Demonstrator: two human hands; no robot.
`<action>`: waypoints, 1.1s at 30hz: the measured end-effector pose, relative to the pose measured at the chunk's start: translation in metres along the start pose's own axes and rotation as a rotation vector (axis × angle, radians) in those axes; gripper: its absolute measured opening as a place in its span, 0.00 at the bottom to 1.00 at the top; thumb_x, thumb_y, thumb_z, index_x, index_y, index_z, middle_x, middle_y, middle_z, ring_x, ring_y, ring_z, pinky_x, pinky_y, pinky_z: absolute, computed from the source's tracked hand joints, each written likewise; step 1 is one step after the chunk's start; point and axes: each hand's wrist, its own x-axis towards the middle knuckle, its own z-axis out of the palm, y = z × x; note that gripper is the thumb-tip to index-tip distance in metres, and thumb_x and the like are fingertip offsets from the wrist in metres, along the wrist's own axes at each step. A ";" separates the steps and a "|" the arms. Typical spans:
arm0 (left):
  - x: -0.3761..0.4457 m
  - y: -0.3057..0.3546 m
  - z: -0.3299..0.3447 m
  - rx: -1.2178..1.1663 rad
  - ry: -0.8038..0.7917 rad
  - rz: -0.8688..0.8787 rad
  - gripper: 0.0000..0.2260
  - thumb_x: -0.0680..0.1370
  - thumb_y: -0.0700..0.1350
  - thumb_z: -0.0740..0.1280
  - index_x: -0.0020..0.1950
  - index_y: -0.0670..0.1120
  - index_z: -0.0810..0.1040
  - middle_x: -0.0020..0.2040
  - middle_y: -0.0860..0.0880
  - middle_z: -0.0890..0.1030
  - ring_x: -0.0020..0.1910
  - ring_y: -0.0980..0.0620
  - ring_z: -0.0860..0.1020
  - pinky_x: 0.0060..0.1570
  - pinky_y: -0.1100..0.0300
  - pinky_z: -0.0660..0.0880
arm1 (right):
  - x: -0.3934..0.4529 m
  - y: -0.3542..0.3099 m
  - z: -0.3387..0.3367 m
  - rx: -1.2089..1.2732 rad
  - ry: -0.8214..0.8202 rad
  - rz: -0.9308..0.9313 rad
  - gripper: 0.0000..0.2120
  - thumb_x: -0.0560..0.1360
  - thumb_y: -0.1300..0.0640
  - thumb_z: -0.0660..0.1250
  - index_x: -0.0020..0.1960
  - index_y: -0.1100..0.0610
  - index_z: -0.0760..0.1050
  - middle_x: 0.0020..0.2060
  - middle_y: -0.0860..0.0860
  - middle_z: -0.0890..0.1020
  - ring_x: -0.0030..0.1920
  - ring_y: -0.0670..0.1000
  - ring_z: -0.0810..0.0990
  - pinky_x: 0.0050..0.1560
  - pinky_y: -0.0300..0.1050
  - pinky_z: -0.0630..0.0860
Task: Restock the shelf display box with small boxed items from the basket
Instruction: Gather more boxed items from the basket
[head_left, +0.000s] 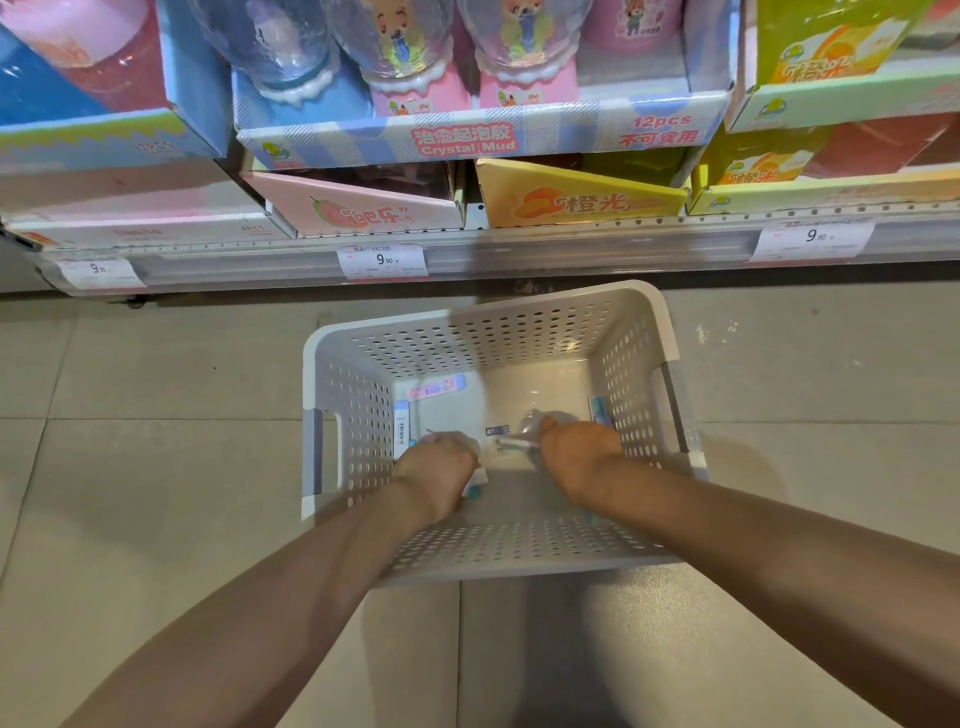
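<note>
Basket (332, 343) is standing open-topped on the floor (156, 467), giving clear entry from above; its perforated walls are closing in all four sides. Both forearms are filling the near half. Floor left and right of it is lying bare. On the far side, the shelf edge (467, 254) and the pink display box (363, 208) and yellow display box (571, 197) are blocking low passage.

Both bare forearms stretched forward and downward, the left hand (436, 470) and right hand (579, 457) lowered side by side, fingers curled under.
</note>
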 end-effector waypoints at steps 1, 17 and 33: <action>0.001 0.000 0.001 0.018 0.004 -0.001 0.19 0.73 0.32 0.64 0.64 0.36 0.67 0.59 0.37 0.77 0.55 0.39 0.78 0.47 0.52 0.78 | -0.002 0.001 0.000 0.006 0.016 0.028 0.18 0.77 0.66 0.54 0.66 0.66 0.59 0.61 0.60 0.76 0.60 0.60 0.76 0.59 0.53 0.71; 0.000 -0.004 -0.002 -0.280 0.022 0.048 0.14 0.73 0.38 0.64 0.58 0.43 0.71 0.57 0.42 0.74 0.54 0.43 0.75 0.50 0.54 0.74 | 0.020 -0.003 0.017 0.284 -0.076 0.112 0.13 0.76 0.61 0.58 0.61 0.61 0.68 0.59 0.59 0.77 0.62 0.60 0.74 0.68 0.59 0.65; -0.018 -0.013 -0.047 -1.099 -0.037 -0.219 0.05 0.73 0.33 0.62 0.38 0.42 0.71 0.31 0.48 0.76 0.15 0.62 0.70 0.18 0.71 0.64 | -0.006 0.001 -0.028 0.434 0.086 0.003 0.11 0.76 0.65 0.58 0.58 0.63 0.68 0.55 0.62 0.78 0.54 0.61 0.77 0.50 0.47 0.72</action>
